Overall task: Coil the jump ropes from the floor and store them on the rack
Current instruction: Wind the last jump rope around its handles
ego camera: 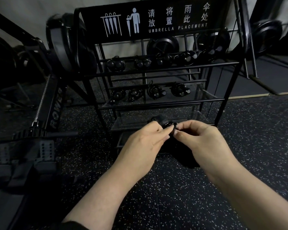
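2 hands (140,140) (200,138) pinch a coiled rope (170,128) before the rack (229,63), rower (55,110) left.

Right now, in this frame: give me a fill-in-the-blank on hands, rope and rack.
1. Both hands, left hand and right hand, hold one coiled black jump rope in front of the rack's ____ shelf.
2. The sign on the black metal rack reads UMBRELLA ____.
3. The speckled black ____ lies under the rack.

Missing: bottom; PLACEMENT; floor
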